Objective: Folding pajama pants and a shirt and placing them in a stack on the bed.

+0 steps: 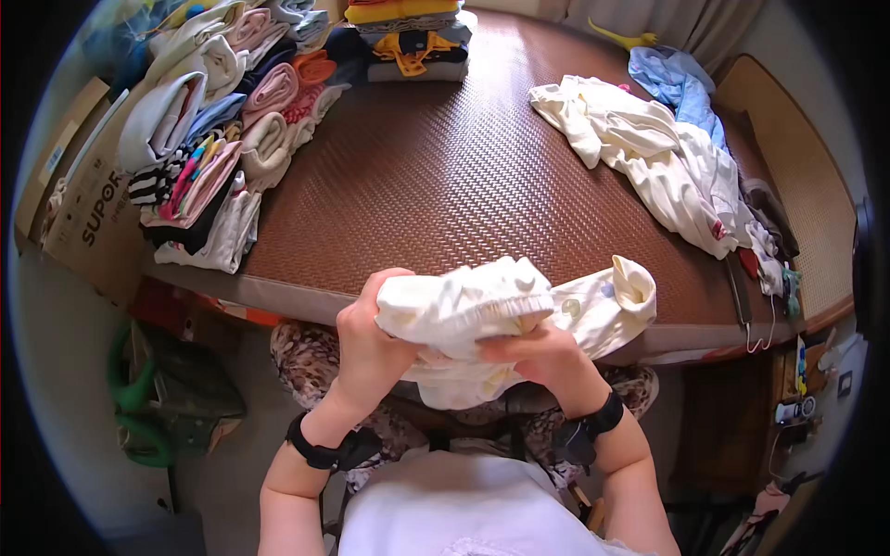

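A pair of cream pants with a pale print and a gathered elastic waistband is bunched between my hands, just in front of the bed's near edge. My left hand grips the bunched cloth at its left end. At the right end of the waistband, my right hand pinches the cloth between thumb and fingers. One leg of the pants stretches to the right over the bed edge, its opening turned up. Some fingers of both hands are hidden by the fabric.
Folded clothes are piled in rows at the left, with another folded stack at the back. Loose cream clothes and a light blue garment lie at the right of the brown woven mat. A cardboard box stands far left.
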The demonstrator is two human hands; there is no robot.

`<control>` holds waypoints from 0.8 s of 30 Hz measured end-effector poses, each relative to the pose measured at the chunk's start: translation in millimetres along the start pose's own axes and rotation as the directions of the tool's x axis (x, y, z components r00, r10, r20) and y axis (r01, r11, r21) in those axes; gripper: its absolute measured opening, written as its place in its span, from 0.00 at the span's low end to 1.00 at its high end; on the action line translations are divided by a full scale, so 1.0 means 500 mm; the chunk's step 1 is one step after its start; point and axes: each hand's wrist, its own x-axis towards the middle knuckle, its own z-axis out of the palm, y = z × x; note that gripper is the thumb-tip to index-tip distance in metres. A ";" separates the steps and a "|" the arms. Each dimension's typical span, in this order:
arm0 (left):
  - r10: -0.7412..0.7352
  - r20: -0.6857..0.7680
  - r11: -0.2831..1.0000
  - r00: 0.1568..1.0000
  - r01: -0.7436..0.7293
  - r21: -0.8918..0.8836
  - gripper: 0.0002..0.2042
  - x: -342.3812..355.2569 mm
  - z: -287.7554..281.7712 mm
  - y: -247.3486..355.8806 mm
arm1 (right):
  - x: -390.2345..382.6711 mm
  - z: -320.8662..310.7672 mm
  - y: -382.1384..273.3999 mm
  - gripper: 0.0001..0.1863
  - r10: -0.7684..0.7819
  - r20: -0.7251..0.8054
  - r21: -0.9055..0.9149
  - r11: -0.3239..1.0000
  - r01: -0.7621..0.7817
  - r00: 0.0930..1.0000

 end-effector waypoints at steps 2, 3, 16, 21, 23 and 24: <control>0.061 0.135 0.996 0.989 -0.069 0.053 0.21 0.001 -0.007 -0.014 | -0.002 0.002 -0.011 0.33 -0.015 0.120 0.118 0.993 0.000 0.993; 0.064 0.140 0.996 0.988 -0.073 0.055 0.21 0.002 -0.009 -0.018 | 0.001 0.008 -0.011 0.33 -0.020 0.117 0.121 0.993 0.005 0.993; 0.002 0.650 0.259 0.760 0.627 -0.735 0.29 -0.027 0.001 -0.004 | 0.061 0.009 0.037 0.26 -0.519 -0.161 -0.707 0.654 0.269 0.840; -0.026 0.664 0.233 0.748 0.650 -0.723 0.23 -0.010 0.011 0.015 | 0.018 -0.008 0.006 0.14 -0.765 -0.235 -0.665 0.577 0.475 0.600; -0.073 0.647 0.257 0.759 0.642 -0.723 0.23 -0.019 0.011 -0.002 | -0.019 -0.008 -0.034 0.10 -0.733 0.135 -0.884 0.215 0.415 0.667; -0.137 0.629 0.295 0.765 0.638 -0.712 0.23 -0.021 0.021 -0.009 | -0.028 0.017 -0.042 0.09 -0.653 0.174 -0.902 0.195 0.385 0.737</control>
